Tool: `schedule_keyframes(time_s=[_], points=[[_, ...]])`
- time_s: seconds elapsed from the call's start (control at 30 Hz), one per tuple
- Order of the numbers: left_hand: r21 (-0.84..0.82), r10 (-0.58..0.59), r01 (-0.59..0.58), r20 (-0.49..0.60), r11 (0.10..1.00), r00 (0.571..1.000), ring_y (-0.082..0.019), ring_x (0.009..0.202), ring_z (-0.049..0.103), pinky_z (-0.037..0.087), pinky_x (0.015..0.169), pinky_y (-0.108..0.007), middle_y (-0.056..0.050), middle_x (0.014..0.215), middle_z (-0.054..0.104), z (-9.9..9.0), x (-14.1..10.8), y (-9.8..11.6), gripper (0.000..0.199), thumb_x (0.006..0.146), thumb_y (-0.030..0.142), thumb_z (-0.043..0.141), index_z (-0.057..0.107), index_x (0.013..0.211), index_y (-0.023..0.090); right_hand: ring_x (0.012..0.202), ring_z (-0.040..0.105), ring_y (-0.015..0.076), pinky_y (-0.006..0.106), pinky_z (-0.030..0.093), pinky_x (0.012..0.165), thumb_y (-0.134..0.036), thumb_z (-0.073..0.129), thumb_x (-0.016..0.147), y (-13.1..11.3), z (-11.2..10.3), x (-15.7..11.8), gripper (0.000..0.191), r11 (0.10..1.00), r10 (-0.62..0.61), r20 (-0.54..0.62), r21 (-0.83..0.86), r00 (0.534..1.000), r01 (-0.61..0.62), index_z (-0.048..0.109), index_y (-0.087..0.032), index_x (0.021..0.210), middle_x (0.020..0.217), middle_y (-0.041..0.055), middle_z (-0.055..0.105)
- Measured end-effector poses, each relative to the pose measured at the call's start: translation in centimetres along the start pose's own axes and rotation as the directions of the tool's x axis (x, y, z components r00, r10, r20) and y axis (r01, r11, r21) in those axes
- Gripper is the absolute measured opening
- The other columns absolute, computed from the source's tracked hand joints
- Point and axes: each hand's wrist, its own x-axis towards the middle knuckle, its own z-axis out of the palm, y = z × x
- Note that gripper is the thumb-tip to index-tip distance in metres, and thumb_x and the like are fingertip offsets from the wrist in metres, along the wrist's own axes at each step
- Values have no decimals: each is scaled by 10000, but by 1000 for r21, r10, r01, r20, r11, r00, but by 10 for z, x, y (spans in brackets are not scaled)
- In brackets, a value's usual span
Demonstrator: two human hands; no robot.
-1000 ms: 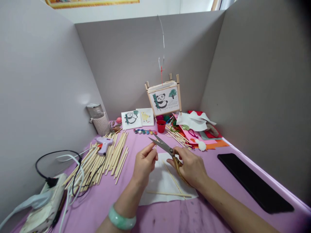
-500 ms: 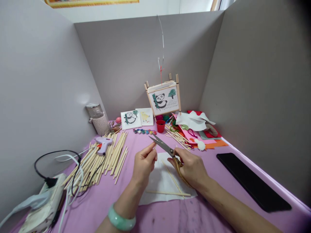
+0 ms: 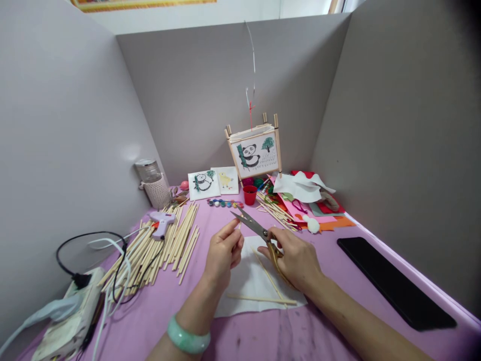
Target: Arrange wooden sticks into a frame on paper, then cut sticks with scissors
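My right hand is closed round the gold handles of a pair of scissors, whose blades point up and left, slightly parted. At their tips my left hand pinches a short thin wooden stick, mostly hidden by the fingers; the blades cross its upper end. Beneath both hands lies a white sheet of paper. On the sheet rest a slanting wooden stick and another stick lying nearly crosswise at its near edge, their ends overlapping.
Many wooden sticks lie to the left under a lilac glue gun. A power strip with cables sits nearer. Behind stand a panda lantern, a red cup and paint pots. A black slab lies at right.
Both hands and the scissors stay almost in place at the stick. The whole view has shifted slightly.
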Motion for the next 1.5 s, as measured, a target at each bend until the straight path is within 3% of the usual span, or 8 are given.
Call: schedule_keyframes(time_s=[0.27, 0.67, 1.0, 1.27, 1.5], points=[[6, -26, 25, 40, 1000, 999, -13, 343, 169, 97, 342, -180, 89, 552, 401, -2, 1, 1, 523, 777, 299, 614, 527, 1263, 126, 751, 595, 184, 264, 340, 620, -509, 582, 839, 4, 0, 0, 348, 990, -39, -23, -136, 999, 36, 608, -192, 981, 807, 44, 633], [62, -51, 51, -11, 997, 999, -19, 346, 176, 87, 351, -183, 96, 526, 384, -2, 1, -1, 677, 720, 326, 648, 477, 1340, 115, 612, 577, 146, 244, 345, 578, -437, 574, 858, 9, 1, -2, 239, 1000, -16, 31, -6, 999, 16, 596, -200, 869, 720, 16, 645], [35, -52, 52, 4, 998, 999, -19, 338, 162, 86, 342, -183, 94, 539, 387, -5, 4, 2, 617, 737, 321, 635, 498, 1309, 132, 738, 608, 186, 265, 351, 602, -513, 569, 843, 6, 0, -2, 350, 990, -37, 11, -139, 999, 38, 610, -203, 999, 808, 45, 650], [42, -39, 39, 8, 998, 999, -25, 351, 173, 94, 348, -181, 98, 532, 369, -6, 1, 3, 667, 747, 312, 628, 448, 1359, 117, 655, 595, 162, 245, 361, 593, -441, 566, 862, 10, 1, -2, 249, 999, -34, 16, -43, 999, 34, 607, -198, 896, 748, 35, 649], [66, -40, 41, -16, 997, 999, -19, 346, 171, 82, 353, -183, 93, 533, 386, -4, 2, 1, 674, 729, 348, 648, 481, 1342, 127, 605, 586, 146, 239, 350, 566, -473, 584, 848, 11, 3, -2, 274, 1000, -25, 33, 12, 999, 25, 601, -200, 866, 711, 12, 655]])
